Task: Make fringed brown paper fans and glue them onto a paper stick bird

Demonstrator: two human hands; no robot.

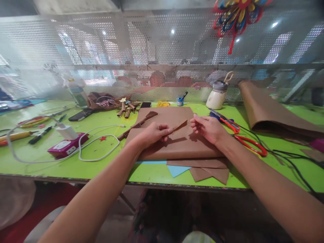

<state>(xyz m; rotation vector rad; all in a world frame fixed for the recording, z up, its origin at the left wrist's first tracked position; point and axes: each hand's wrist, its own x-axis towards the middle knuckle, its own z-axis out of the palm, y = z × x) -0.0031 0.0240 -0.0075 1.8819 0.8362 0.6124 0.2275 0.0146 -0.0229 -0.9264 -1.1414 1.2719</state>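
Note:
My left hand (157, 133) is closed, with thumb and fingers pinching a narrow strip of brown paper (180, 126) that points up to the right. Just past the strip's free end is my right hand (206, 127), its fingers loosely curled and apart, with nothing visible in them. Both hands are over a folded stack of brown paper (164, 118). A brown paper stick with a fringed end (139, 125) lies at the stack's left edge. Pale blue paper (178, 169) and pointed brown offcuts (211, 173) stick out below the stack.
Red-handled scissors (250, 144) and black cables (286, 153) lie to the right, before a large brown paper roll (265, 108). A white bottle (217, 95) and a small blue jar (180, 101) stand behind. Leftward are a purple power block (67, 146) and a white cable (100, 158).

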